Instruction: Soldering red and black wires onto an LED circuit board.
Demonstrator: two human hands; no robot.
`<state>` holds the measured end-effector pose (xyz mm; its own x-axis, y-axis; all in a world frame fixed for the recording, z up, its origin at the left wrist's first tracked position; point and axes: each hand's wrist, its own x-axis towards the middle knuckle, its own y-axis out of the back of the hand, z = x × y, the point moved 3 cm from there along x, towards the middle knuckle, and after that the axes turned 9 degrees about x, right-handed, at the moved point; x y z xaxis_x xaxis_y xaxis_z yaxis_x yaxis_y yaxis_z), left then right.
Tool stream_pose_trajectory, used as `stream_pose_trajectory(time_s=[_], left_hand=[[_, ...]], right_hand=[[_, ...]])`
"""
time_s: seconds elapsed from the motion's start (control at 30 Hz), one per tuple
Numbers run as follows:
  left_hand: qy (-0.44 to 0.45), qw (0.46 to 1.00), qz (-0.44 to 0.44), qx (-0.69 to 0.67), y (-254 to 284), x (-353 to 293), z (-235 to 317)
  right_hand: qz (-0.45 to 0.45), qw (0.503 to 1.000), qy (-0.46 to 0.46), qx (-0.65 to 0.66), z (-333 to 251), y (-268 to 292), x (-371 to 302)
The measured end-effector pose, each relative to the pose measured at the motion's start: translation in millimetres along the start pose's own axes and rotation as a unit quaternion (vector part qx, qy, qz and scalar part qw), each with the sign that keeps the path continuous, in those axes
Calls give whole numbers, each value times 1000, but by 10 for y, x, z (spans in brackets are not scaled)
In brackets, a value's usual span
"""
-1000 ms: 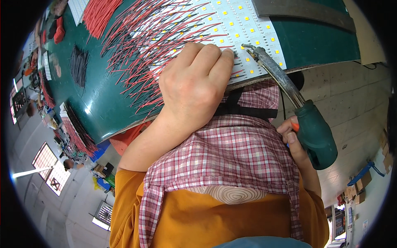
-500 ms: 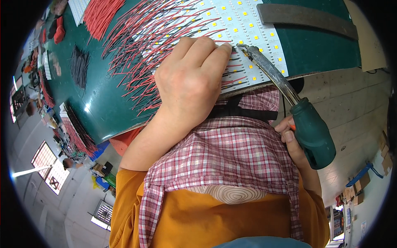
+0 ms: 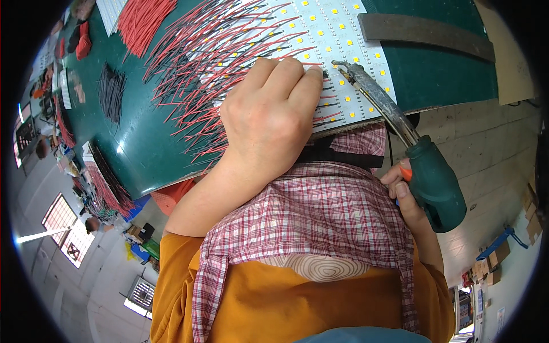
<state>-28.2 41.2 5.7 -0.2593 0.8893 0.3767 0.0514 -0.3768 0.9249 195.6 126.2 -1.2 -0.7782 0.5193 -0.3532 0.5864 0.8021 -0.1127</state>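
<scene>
My left hand [image 3: 269,117] is closed over a white LED board [image 3: 374,71] dotted with small yellow LEDs. Its thumb and index finger are pinched at a red wire [image 3: 311,63], which they mostly cover. Rows of thin red and black wires [image 3: 189,86] fan out leftward from the board. My right hand [image 3: 403,191] grips a soldering iron by its green handle [image 3: 437,183]; the handle hides part of the fingers. The iron's bent metal tip [image 3: 338,64] is over the board, just right of my left fingertips. Whether it touches a pad, I cannot tell.
A dark metal strip [image 3: 426,33] lies across the board's far right edge. On the green tabletop [image 3: 134,154] are a red wire bundle [image 3: 146,26] and a black one [image 3: 111,91]. More wired boards [image 3: 106,180] stand at the left edge, with a tiled floor at right.
The board, metal strip and left hand appear slightly lower in the view. The iron's tip has shifted a little farther up the board relative to the LEDs. Both hands keep their grip.
</scene>
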Motion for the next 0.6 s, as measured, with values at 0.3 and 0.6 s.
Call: stream_pose_trajectory(time_s=[0.3, 0.6], left_hand=[[28, 999, 7, -42, -3, 43, -139], [12, 1000, 13, -24, -37, 71, -109]], right_hand=[[30, 999, 4, 17, 42, -21, 64], [25, 991, 13, -129, 3, -11, 79]])
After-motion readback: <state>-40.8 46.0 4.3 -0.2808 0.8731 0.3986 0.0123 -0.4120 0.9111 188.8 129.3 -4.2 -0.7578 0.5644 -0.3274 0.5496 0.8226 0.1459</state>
